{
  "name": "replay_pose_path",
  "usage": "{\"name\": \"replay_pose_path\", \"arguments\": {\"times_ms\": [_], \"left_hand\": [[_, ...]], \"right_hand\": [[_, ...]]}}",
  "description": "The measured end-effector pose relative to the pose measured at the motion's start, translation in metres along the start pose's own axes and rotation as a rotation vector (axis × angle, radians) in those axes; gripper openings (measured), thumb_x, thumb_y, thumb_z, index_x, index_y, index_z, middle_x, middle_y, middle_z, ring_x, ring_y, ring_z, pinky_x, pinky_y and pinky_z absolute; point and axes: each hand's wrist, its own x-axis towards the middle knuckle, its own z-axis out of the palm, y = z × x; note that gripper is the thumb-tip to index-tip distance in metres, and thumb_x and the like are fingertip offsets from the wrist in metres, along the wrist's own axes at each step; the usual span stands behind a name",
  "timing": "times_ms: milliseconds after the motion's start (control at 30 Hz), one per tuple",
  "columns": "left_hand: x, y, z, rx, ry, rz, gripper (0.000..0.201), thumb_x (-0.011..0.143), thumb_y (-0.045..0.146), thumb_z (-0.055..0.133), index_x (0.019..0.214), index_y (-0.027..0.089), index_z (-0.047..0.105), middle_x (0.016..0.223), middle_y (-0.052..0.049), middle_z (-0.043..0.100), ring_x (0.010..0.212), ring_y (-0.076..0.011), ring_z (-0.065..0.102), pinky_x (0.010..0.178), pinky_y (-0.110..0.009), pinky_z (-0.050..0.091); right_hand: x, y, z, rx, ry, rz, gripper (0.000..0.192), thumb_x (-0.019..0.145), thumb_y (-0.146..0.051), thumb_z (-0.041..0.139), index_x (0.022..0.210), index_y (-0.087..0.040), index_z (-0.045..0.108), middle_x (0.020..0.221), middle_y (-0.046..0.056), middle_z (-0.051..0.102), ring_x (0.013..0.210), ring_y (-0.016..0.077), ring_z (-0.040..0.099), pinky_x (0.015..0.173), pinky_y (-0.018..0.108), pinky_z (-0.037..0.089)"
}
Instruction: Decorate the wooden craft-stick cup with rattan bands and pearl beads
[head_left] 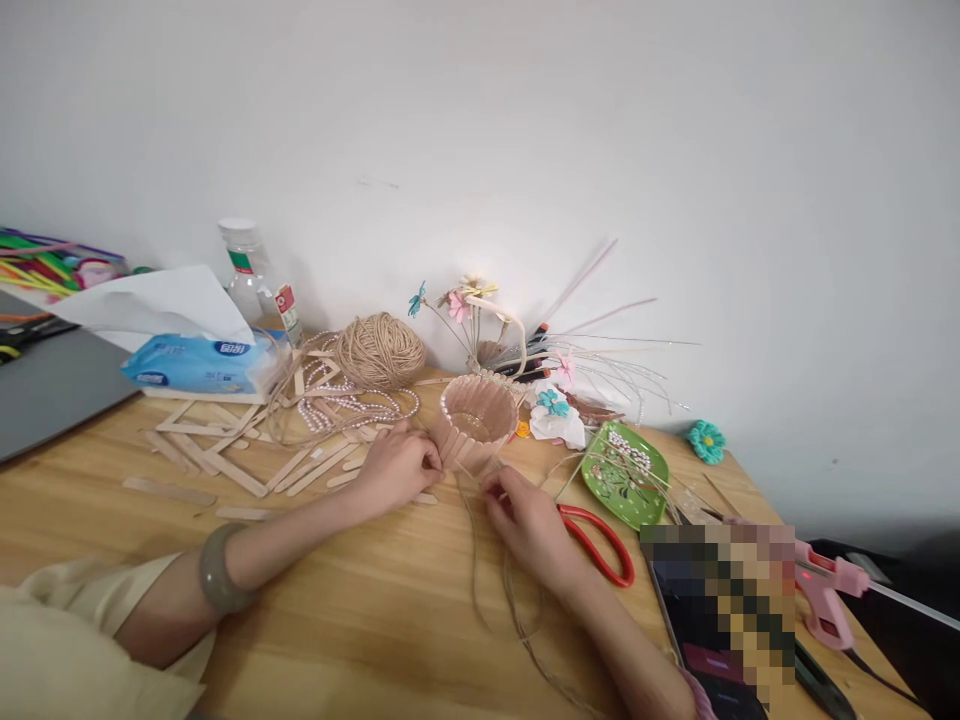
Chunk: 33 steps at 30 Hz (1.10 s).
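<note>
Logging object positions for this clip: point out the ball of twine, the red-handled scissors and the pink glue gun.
ball of twine (380,350), head view, middle of the wound ball
red-handled scissors (609,545), head view, red handle loop
pink glue gun (825,592), head view, pink body

Scissors (600,540) beside; near tabletop (360,610) clear.

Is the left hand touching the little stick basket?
Touching. The head view shows the left hand with its fingertips pressed against the side of the stick basket, with no gap between them.
</note>
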Motion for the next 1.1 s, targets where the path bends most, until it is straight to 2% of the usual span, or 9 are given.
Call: {"name": "replay_pose_path", "arguments": {"times_ms": [333,600,1100], "left_hand": [[0.0005,-0.0007,-0.0003,0.008,-0.004,0.0,0.008,0.068,0.023,0.063,0.064,0.025,0.069,0.08,-0.001,0.071,0.088,-0.0266,0.054,0.076,-0.036,0.037],[0.0006,-0.0007,0.0004,0.016,-0.016,-0.004,0.007,0.069,0.025,0.063,0.065,0.025,0.069,0.081,0.0,0.071,0.089,-0.0272,0.054,0.076,-0.036,0.037],[0.0026,-0.001,-0.0007,0.046,-0.081,-0.008,0.013,0.073,0.029,0.06,0.071,0.022,0.07,0.084,-0.002,0.071,0.091,-0.0268,0.051,0.078,-0.036,0.038]], "right_hand": [[-0.001,0.0025,0.0018,0.002,0.022,-0.007,0.012,0.083,-0.011,0.042,0.085,-0.02,0.05,0.081,0.002,0.061,0.07,0.0143,0.057,0.062,0.024,0.042],[-0.0022,0.0002,-0.0021,-0.022,0.018,-0.004,0.016,0.078,-0.007,0.042,0.084,-0.02,0.05,0.081,0.001,0.06,0.07,0.014,0.056,0.062,0.024,0.041],[-0.002,-0.0025,-0.0001,-0.057,0.0,-0.024,0.017,0.078,-0.005,0.045,0.084,-0.018,0.053,0.08,0.002,0.06,0.068,0.0137,0.053,0.062,0.024,0.039]]}}
